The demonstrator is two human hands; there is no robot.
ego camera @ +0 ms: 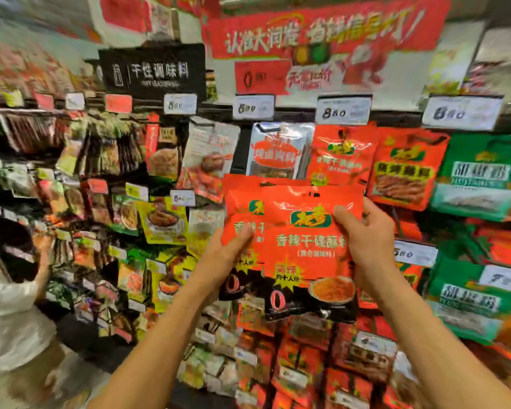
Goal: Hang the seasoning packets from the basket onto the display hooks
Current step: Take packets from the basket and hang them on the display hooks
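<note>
I hold red seasoning packets up in front of the display wall. The front packet (304,249) is red with a black bottom band and a bowl picture; my right hand (369,246) grips its right edge, thumb on its face. A second, matching packet (241,214) sits behind and to the left, and my left hand (227,255) pinches it with the thumb on its front. A third red edge shows above them. Matching red packets (341,154) hang on a hook just above, under a price tag (342,110). The basket is out of view.
Rows of hanging packets fill the wall: silver ones (278,152), red ones (404,169), green ones (481,178) to the right. A black aisle sign (154,69) and a red banner (322,28) hang above. Another person in white (9,308) stands at the left shelves.
</note>
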